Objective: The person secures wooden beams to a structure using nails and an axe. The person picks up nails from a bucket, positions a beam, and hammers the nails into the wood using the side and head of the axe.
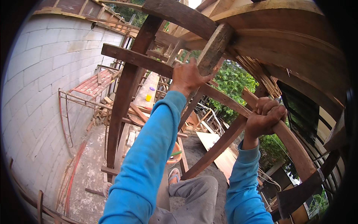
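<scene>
My left hand [189,77], in a blue sleeve, is closed on a short wooden post [215,48] where it meets a dark horizontal beam [138,59]. Some of its fingers are hidden behind the wood. To the right, my right hand [264,116] is wrapped round the wooden handle of a hatchet [296,149]. The hatchet's broad dark blade [298,198] hangs at the lower right, apart from the beams. Just left of the right fist, the horizontal beam ends near a slanting dark brace [218,147].
A grey block wall [41,74] runs along the left, with red metal scaffolding [93,84] beside it. Curved planks [276,30] hang overhead at right. Below are a plank with a yellow-filled bottle [150,94], an orange bucket [174,158], scrap timber and my sandalled foot [174,175].
</scene>
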